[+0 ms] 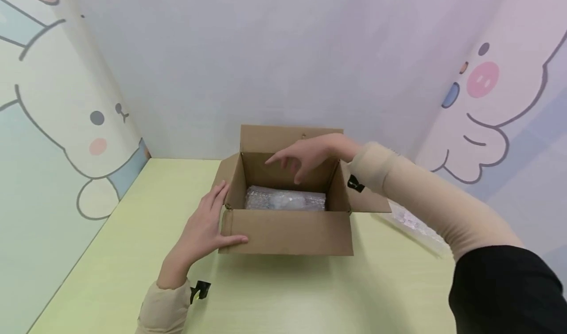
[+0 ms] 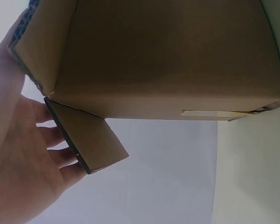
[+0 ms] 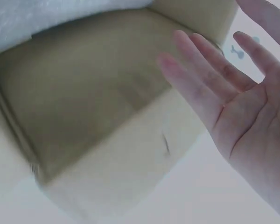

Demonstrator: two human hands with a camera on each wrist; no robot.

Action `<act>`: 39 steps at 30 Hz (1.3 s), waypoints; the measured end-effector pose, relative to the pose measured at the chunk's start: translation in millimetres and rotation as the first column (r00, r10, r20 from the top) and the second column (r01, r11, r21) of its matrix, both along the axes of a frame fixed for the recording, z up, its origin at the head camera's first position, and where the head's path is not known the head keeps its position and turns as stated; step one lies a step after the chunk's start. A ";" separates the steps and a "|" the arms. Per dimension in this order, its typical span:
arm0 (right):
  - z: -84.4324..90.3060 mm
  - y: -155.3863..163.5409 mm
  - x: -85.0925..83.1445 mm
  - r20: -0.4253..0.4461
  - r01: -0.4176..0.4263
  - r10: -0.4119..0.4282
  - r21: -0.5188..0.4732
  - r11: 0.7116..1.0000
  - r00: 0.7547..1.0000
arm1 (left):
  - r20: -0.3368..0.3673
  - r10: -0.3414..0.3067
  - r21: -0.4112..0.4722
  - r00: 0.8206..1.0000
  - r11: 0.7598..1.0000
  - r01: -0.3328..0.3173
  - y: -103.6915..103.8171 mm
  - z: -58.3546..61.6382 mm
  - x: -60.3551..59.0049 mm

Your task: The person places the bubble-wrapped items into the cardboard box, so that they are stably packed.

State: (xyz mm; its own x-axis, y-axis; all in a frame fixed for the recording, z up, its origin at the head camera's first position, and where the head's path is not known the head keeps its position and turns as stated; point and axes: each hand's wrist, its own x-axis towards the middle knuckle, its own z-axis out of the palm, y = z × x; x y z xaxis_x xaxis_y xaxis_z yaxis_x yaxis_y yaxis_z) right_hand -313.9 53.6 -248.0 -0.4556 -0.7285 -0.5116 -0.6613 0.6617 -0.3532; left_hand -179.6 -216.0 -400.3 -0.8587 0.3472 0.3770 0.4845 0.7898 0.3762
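An open cardboard box [image 1: 285, 233] stands with its flaps folded outward. Inside, clear bubble wrap [image 1: 288, 199] covers something pale along the near side; the wrap also shows at the top left of the right wrist view. My left hand [image 1: 201, 230] rests on the box's near left corner, fingers extended over the left flap [image 2: 91, 135] and thumb along the front flap. That flap hides the fingertips in the left wrist view. Above the box's far part hovers my right hand [image 1: 310, 154], fingers spread and slightly bent [image 3: 200, 88], holding nothing.
To the right, partly behind the right flap [image 1: 369, 201], lies another clear bubble-wrap piece [image 1: 412, 223] on the pale green table [image 1: 288, 294]. A pale curtain-like backdrop [image 1: 212, 68] with cartoon animals stands close behind the box and along both sides.
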 end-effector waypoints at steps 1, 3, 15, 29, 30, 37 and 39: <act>5.0 4.3 1.3 -0.003 0.009 -0.009 -0.014 1.000 1.000 | 0.000 0.001 0.000 1.000 1.000 -0.001 -0.3 -0.3 -0.1; 13.7 14.2 4.2 -0.014 0.020 -0.020 -0.043 0.999 1.000 | -0.002 0.002 -0.001 1.000 1.000 -0.002 -0.9 -0.8 -0.3; 36.1 104.2 29.2 -0.028 0.143 -0.160 -0.324 0.935 0.987 | -0.007 -0.003 0.009 1.000 1.000 0.003 -3.4 -2.2 1.0; -21.5 227.5 70.2 -0.152 0.324 -0.469 -0.540 0.777 0.870 | -0.046 -0.011 0.002 0.999 1.000 0.011 -9.0 -5.1 -0.8; -29.7 234.6 71.6 -0.167 0.329 -0.487 -0.551 0.767 0.857 | -0.049 -0.011 0.002 0.999 1.000 0.011 -9.3 -5.7 -0.9; -92.0 278.2 80.7 -0.230 0.406 -0.597 -0.545 0.733 0.768 | -0.081 -0.010 0.002 0.997 1.000 0.010 -10.9 -7.9 -2.4; -107.2 287.0 82.8 -0.245 0.423 -0.612 -0.533 0.733 0.752 | -0.086 -0.010 -0.001 0.996 1.000 0.010 -11.1 -8.0 -2.9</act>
State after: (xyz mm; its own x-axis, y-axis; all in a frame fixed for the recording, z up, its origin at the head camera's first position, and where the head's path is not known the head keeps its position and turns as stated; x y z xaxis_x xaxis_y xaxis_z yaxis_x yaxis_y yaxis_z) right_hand -231.1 340.6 -355.2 -0.9093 -0.4072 0.0856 -0.3963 0.7847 -0.4767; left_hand -182.6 -227.1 -408.3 -0.8197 0.3560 0.4488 0.5228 0.7850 0.3322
